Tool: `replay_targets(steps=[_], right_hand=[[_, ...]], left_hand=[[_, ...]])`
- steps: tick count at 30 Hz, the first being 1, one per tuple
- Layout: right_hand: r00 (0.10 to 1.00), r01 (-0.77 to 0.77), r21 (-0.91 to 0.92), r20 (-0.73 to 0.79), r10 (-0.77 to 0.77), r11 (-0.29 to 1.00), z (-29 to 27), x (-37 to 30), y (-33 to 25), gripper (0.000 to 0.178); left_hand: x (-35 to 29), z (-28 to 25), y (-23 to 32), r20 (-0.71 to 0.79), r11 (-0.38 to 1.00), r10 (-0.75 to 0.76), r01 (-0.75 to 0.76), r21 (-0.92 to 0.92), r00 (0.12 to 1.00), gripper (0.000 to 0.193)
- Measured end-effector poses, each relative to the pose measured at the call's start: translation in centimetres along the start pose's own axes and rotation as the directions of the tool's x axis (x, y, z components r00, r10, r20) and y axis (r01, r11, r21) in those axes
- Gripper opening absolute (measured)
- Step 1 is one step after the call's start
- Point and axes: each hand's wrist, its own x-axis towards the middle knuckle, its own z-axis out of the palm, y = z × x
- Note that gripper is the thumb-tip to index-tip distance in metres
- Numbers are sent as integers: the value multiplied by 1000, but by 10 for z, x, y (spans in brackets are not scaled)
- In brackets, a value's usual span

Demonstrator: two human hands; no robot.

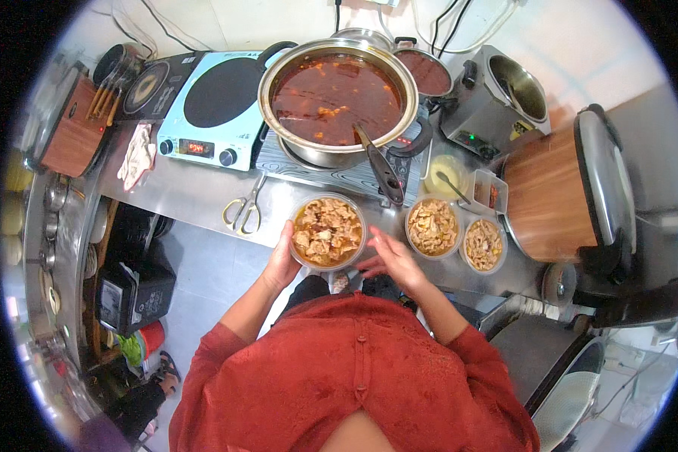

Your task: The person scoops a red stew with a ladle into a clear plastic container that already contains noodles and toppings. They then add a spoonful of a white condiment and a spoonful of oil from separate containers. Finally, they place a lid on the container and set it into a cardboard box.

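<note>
My left hand (282, 258) grips the left side of a round clear plastic tub (328, 233) filled with cooked meat pieces in brownish liquid. The tub is at the counter's front edge, close to my body. On its other side my right hand (393, 261) has its fingers spread, near the rim; whether they touch it I cannot tell. Two more tubs of meat, a middle one (433, 226) and a smaller right one (484, 245), stand to the right. Behind them is a large steel pot (337, 143) of red oily broth, with a black-handled ladle (384, 175) leaning out.
Scissors (242, 215) lie on the steel counter (196, 197) to the left, before a light-blue induction cooker (217, 124). A cloth (137, 156) lies further left. At right stand a grey heated pot (497, 98) and a big wood-patterned cooker (554, 184). Another person's foot (169, 383) shows lower left.
</note>
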Motion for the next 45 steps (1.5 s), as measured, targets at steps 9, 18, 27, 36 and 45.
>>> replay_targets(steps=[9,18,27,36,45], right_hand=[[994,105,239,-32,-100,965,11,39,35,45],[958,193,133,-240,-157,972,9,34,40,45],[821,570,-307,212,-530,762,187,27,11,23],[820,438,-280,515,-251,854,501,99,56,25],[676,563,-334,713,-188,755,670,139,45,25]], left_hand=[[35,-17,4,-53,474,193,-46,880,980,74],[31,-33,8,12,838,140,-125,532,990,74],[-243,-60,214,193,328,943,-865,-379,272,66],[-428,-101,352,456,170,889,-890,-424,-47,49],[-452,-198,432,463,175,886,-919,-354,-9,35]])
